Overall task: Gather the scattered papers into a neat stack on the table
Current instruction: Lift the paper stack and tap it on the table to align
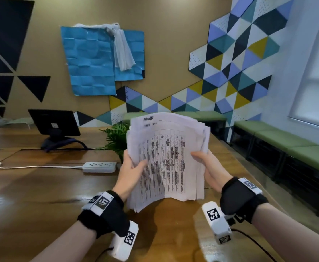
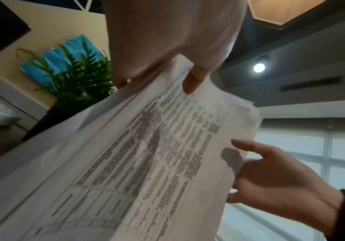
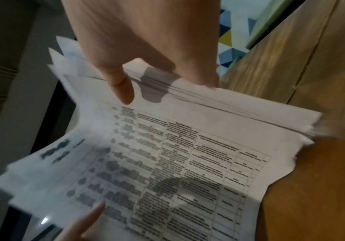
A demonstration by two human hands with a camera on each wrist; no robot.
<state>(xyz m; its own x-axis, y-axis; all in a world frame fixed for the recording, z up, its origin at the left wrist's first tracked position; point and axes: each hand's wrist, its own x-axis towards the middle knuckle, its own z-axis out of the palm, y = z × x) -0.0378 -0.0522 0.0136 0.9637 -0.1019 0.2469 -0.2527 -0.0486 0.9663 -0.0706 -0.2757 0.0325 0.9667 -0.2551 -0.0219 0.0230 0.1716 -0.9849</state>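
Note:
A thick bundle of white papers [image 1: 166,159] with a printed table on the front sheet stands upright above the wooden table [image 1: 41,190], its lower edge near the tabletop. My left hand [image 1: 131,171] grips the bundle's left side, thumb on the front sheet. My right hand [image 1: 209,169] grips the right side, thumb on the front and fingers behind. The sheet edges are uneven and fan out at the top. In the left wrist view the papers [image 2: 146,154] fill the frame, with my left hand [image 2: 188,68] above. The right wrist view shows the papers [image 3: 177,154] pinched by my right hand [image 3: 130,68].
A white power strip [image 1: 99,166] with its cable lies on the table to the left. Behind the papers stands a green plant [image 1: 115,140], and a dark monitor [image 1: 53,123] sits at the back left. Green benches [image 1: 287,142] line the right wall.

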